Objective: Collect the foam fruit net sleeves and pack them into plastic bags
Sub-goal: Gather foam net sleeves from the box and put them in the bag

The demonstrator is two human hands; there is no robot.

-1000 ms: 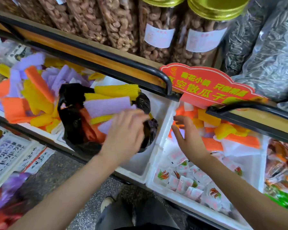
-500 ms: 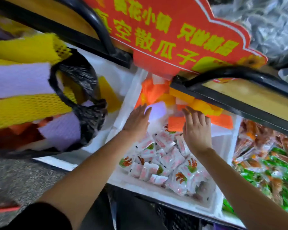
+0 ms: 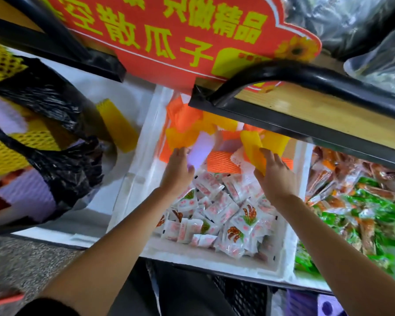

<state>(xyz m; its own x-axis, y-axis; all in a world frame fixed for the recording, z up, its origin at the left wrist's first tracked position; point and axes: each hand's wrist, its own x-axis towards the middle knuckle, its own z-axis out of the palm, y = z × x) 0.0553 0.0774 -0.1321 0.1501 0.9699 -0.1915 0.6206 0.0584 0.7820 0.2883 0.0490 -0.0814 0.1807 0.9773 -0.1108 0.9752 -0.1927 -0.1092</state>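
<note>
Foam fruit net sleeves (image 3: 214, 124), the orange, yellow and lilac mesh kind, are heaped at the far end of a white styrofoam box (image 3: 132, 190). They're tucked half under a wooden shelf edge (image 3: 317, 110) with a black metal rail (image 3: 306, 74) on it. Both of the person's bare arms are stretched into that box.

The right hand (image 3: 275, 176) has one flat yellow mesh sleeve (image 3: 252, 147) pinched, fingers on top, with the sleeve poking out toward the far side. The left hand (image 3: 177, 172) has its fingers fairly straight, tips up against a pale lilac foam sleeve (image 3: 201, 151). Honestly can't tell if it's got hold of it or is just touching. Between the two hands lies a long orange ribbed sleeve (image 3: 221, 161), resting on the small white snack sachets (image 3: 226, 213) that fill the near part of the box.

Off to the left, in the neighbouring white bin (image 3: 128, 96), there's a crinkly black plastic bag (image 3: 62, 165) stuffed with more yellow and lilac sleeves. A loose yellow foam tube (image 3: 119, 128) lies just beside it.

A big red cardboard sign with yellow lettering (image 3: 169, 35) hangs over the far side. To the right of the box is a pile of green and orange wrapped snacks (image 3: 363, 213).
</note>
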